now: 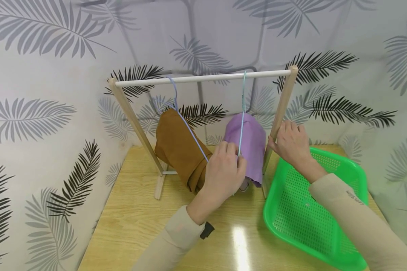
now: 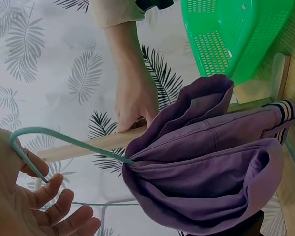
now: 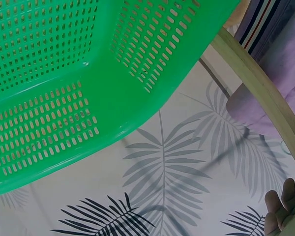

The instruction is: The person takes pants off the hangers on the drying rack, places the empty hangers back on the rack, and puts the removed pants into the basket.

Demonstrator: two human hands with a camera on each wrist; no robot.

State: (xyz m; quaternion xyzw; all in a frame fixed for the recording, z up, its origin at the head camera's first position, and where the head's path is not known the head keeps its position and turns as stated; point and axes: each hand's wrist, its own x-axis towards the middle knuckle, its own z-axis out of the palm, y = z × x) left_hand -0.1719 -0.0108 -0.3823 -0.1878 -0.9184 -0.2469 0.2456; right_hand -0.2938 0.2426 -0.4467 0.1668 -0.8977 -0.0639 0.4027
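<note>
Leftmost, a brown garment [image 1: 176, 139] hangs on a periwinkle hanger [image 1: 190, 130]; the person's left hand [image 1: 225, 169] pinches a teal hanger [image 2: 73, 141], its lilac garment [image 1: 249, 143] just right of that grip; the right hand [image 1: 293, 141] clasps the wooden rack post [image 1: 284, 100] beside a green perforated basket [image 1: 361, 180]

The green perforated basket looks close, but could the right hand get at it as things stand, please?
Probably yes: the right hand would need to leave the wooden upright it touches; the green perforated basket sits beside it, with nothing visible in the way.
</note>
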